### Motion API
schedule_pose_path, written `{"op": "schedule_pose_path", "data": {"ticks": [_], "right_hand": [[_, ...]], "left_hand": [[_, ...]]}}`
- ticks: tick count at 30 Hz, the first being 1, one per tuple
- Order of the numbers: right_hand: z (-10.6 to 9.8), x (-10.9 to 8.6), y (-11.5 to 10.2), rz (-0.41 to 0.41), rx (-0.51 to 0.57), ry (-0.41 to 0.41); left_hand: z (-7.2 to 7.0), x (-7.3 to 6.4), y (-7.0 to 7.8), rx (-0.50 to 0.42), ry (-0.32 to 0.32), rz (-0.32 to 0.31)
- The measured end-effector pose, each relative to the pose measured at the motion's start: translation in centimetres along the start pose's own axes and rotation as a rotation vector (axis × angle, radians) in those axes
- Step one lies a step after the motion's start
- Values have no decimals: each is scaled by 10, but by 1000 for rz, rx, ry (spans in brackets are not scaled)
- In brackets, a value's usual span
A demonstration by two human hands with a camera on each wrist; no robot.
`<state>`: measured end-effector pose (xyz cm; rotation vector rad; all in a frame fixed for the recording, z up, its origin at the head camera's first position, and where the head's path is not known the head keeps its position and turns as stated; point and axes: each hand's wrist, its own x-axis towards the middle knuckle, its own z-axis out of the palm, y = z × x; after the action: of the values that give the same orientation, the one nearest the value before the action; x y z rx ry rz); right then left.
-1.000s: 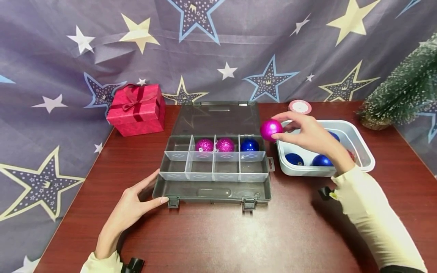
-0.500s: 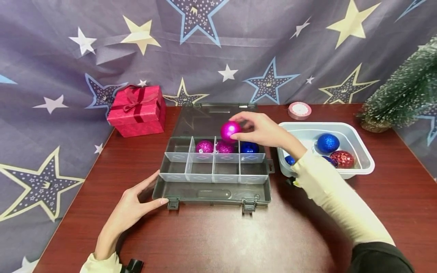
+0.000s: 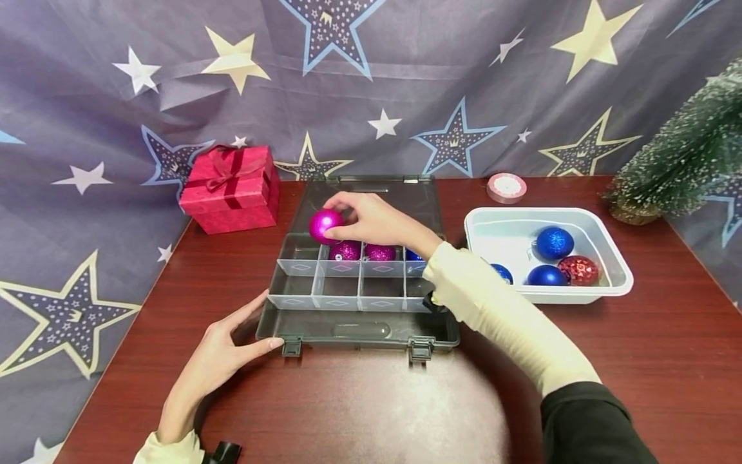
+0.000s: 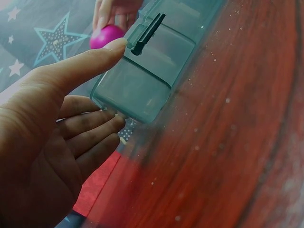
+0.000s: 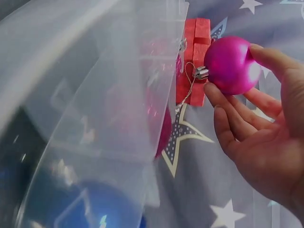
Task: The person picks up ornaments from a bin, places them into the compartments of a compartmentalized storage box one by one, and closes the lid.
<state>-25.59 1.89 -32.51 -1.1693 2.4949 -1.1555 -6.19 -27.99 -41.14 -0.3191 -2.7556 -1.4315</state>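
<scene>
A smooth magenta bauble (image 3: 326, 225) with a silver cap and string loop (image 5: 201, 72) is held by my right hand (image 3: 373, 222), thumb and fingers round it. That hand is above the back row of a dark see-through divider box (image 3: 359, 330), near its back-left compartment. Two glittery magenta baubles (image 3: 345, 251) sit in the middle compartments of that row. A blue bauble (image 3: 414, 254) in the back-right one is partly hidden by my right wrist. At the box's front-left corner, my left hand (image 3: 217, 354) rests with fingers extended along the side and thumb (image 4: 111, 50) near the latch.
To the right stands a white tub (image 3: 481, 222) with several blue baubles (image 3: 554, 242) and a patterned red one (image 3: 578, 270). A pink ribbon roll (image 3: 507, 187) lies behind it. A red gift box (image 3: 232, 190) is back left, a small frosted tree (image 3: 678, 154) back right.
My right hand has carried the smooth magenta bauble leftward from beside the tub, across the back row, to the box's left part. The left hand has stayed at the corner.
</scene>
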Motion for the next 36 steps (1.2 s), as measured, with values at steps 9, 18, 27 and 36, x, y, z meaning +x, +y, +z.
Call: {"op": "schedule_pose_path", "data": {"ticks": [9, 18, 27, 36], "right_hand": [[13, 19, -2, 23, 19, -26], [-8, -6, 7, 47, 14, 3], [-45, -63, 23, 91, -4, 83], [-79, -129, 35, 139, -41, 213]], "left_hand": [[-1, 1, 1, 19, -6, -22], [1, 1, 1, 14, -12, -12], [-1, 1, 1, 23, -11, -13], [0, 0, 2, 39, -14, -22]]}}
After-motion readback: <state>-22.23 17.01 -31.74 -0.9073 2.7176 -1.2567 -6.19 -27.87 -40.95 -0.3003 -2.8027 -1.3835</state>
